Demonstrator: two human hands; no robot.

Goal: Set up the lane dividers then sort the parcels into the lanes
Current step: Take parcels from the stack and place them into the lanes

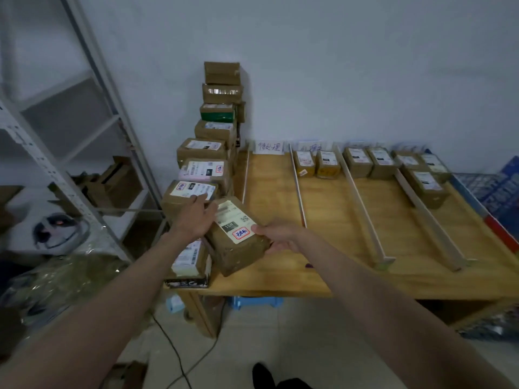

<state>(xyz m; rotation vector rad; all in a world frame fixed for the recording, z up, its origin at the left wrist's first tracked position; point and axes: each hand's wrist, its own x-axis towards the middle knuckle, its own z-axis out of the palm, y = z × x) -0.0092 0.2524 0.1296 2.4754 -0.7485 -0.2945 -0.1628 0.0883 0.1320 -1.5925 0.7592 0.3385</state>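
dividers up, sorting part done

your left hand [193, 220] and right hand [278, 237] both grip one parcel [236, 234] above the near-left tabletop [323, 248] corner. the dividers [362, 209] stand; seven parcels lie in far lanes; the stack [207, 164] waits.

Wooden surface [331, 265]: four dividers [362, 211] right of the grip, sorted parcels [356, 162] at far ends beyond it, stacked boxes [202, 153] along the edge left of it.

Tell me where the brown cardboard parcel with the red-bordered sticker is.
Head view, lower centre: the brown cardboard parcel is held between left hand and right hand, over the wooden table's front-left corner.
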